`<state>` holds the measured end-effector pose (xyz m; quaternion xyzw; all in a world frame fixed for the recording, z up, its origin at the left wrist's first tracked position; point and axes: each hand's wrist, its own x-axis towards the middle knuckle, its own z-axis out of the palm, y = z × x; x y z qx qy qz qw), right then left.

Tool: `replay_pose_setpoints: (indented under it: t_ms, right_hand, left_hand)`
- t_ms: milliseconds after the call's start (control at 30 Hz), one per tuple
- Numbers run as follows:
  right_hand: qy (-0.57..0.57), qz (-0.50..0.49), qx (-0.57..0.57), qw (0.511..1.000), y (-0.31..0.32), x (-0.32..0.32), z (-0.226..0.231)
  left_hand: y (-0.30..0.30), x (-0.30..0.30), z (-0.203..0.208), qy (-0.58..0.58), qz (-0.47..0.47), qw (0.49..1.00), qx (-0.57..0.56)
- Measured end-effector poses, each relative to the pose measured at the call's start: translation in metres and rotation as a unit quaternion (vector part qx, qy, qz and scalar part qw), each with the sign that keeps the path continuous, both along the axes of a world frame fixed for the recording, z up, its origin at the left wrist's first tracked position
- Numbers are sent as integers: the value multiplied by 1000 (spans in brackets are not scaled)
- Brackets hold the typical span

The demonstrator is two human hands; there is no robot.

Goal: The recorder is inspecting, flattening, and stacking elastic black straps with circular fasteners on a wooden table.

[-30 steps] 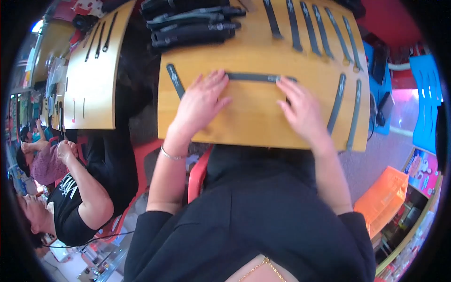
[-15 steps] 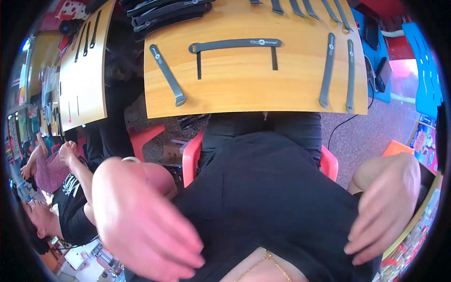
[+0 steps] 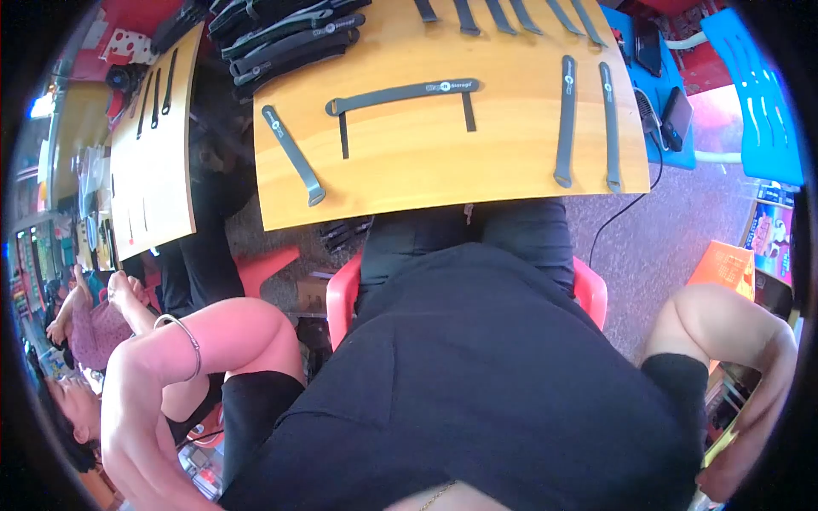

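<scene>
My left hand (image 3: 141, 430), with a bangle at its wrist, is raised at the lower left. My right hand (image 3: 745, 443) is raised at the lower right. Both are bent back toward me, away from the table, and their fingers are cut off or hidden. On the wooden table (image 3: 409, 179) a grey strap with a looped end (image 3: 405, 95) lies across two short black strips (image 3: 344, 136). Another grey strap (image 3: 293, 157) slants at the left. Two more straps (image 3: 566, 123) lie lengthwise at the right. Neither hand touches any of them.
A pile of dark straps (image 3: 294, 47) stands at the far left of the table. Several straps (image 3: 503, 15) line its far edge. A blue stool (image 3: 682, 153) with devices and a cable is at the right. A co-worker (image 3: 85, 400) sits left by a second table (image 3: 153, 187).
Both hands have drawn back and outward from in front of my chest to the lower corners. The view has shifted slightly; the straps lie as before.
</scene>
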<state>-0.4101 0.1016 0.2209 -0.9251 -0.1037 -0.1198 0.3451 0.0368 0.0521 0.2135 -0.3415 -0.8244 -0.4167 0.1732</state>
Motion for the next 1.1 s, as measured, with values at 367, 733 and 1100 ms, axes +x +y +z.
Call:
replay_pose_setpoints:
  t_ms: [367, 733, 1100]
  right_hand:
    - [-25, 101, 125, 987, -47, -1, -40]
    - [142, -744, -50, 651, -156, 8, -229]
    - [189, -746, 90, 632, -179, 11, -245]
  left_hand:
    - [-26, -69, -70, -149, 96, 977, 119]
    - [-31, -107, -109, -126, 57, 960, 245]
    - [-44, -139, -207, -255, 485, 726, 414]
